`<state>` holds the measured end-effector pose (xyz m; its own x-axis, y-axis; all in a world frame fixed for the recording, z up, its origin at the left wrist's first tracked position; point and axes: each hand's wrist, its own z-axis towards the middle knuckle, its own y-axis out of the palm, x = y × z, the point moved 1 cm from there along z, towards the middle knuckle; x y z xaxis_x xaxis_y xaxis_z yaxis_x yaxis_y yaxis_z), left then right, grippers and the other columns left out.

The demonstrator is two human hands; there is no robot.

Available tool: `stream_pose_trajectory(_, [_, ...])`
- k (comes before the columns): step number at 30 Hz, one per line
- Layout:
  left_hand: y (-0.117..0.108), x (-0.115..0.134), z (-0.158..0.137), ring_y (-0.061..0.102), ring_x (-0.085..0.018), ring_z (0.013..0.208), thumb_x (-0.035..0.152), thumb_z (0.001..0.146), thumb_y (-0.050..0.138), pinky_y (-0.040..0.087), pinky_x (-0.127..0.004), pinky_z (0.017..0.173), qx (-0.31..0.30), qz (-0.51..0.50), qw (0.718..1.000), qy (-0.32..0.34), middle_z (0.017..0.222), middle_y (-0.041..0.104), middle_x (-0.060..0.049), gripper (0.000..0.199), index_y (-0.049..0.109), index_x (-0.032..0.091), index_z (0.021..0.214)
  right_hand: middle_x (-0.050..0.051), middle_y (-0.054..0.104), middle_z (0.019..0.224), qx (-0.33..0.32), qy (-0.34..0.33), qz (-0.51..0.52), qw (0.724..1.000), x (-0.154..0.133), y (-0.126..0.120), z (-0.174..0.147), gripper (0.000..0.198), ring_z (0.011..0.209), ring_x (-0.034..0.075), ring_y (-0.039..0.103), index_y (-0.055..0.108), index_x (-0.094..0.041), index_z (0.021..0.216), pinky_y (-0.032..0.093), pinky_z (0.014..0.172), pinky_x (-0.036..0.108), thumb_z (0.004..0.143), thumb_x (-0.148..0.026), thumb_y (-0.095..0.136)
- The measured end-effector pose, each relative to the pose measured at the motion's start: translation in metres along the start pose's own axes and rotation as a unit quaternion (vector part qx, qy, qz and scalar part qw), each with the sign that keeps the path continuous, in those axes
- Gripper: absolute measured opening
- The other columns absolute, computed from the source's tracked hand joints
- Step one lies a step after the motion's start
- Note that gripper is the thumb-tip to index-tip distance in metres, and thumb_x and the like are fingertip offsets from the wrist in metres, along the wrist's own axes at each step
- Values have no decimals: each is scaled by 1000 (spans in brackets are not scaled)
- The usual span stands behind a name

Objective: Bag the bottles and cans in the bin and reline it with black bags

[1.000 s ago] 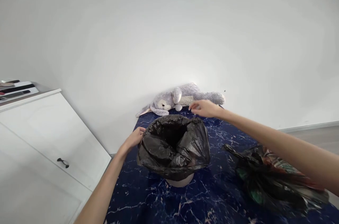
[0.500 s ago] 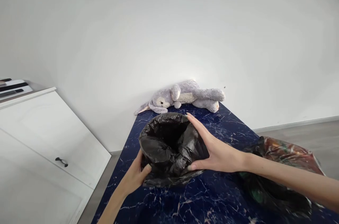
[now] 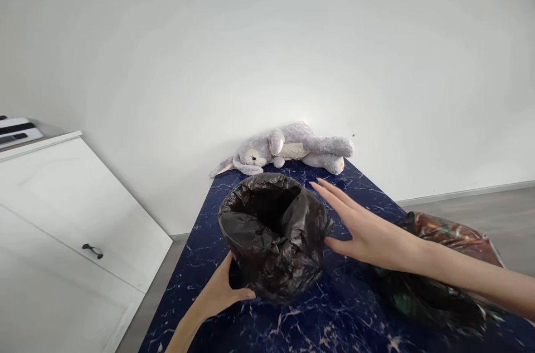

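Note:
A round bin lined with a black trash bag (image 3: 276, 264) stands in the middle, its mouth tilted toward me and the bag folded over the rim. My left hand (image 3: 223, 286) grips its lower left side, thumb across the front and fingers partly hidden behind. Just off the right side is my right hand (image 3: 355, 228), open with fingers stretched out; its thumb tip is very near the bag, and I cannot tell if it touches. The bag covers nearly all of the bin, and the inside is dark.
Under the bin is a dark blue marble-patterned table (image 3: 309, 319). A grey plush bunny (image 3: 292, 147) lies at its far end against the wall. A filled, partly see-through bag (image 3: 438, 297) rests at right beneath my forearm. A white cabinet (image 3: 79, 219) stands left.
My right hand has let go of the bag's rim and moved right. My left hand has slid lower on the bin. The bag now hangs further down the front.

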<state>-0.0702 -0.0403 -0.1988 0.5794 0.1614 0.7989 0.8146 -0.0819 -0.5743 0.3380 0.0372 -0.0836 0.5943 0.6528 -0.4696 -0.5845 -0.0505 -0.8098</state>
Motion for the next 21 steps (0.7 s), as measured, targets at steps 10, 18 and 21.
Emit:
stream_pose_trajectory(10, [-3,-34,3,59,-37,150,82,97,53,50,-50,124,181,-120,974,58,160,63,-14,78,61,25,149,11,58,164,-3,-247,145,958,-82,-37,28,57,155,27,51,49,-23,161,38,133,52,106,-27,61])
stream_pose_trajectory(18, [-1,-37,2,70,-34,135,75,95,62,53,-48,121,217,-117,967,61,135,78,-12,59,72,25,124,5,82,90,-30,-352,-70,933,-51,-4,56,31,87,23,80,79,-16,108,41,129,53,111,-42,62])
stream_pose_trajectory(21, [0,-37,2,72,-32,131,75,96,62,53,-46,120,212,-110,969,62,129,79,-11,57,74,25,118,3,81,86,-25,-352,-106,930,-38,-14,55,29,84,22,79,79,-21,105,49,121,46,111,-43,62])
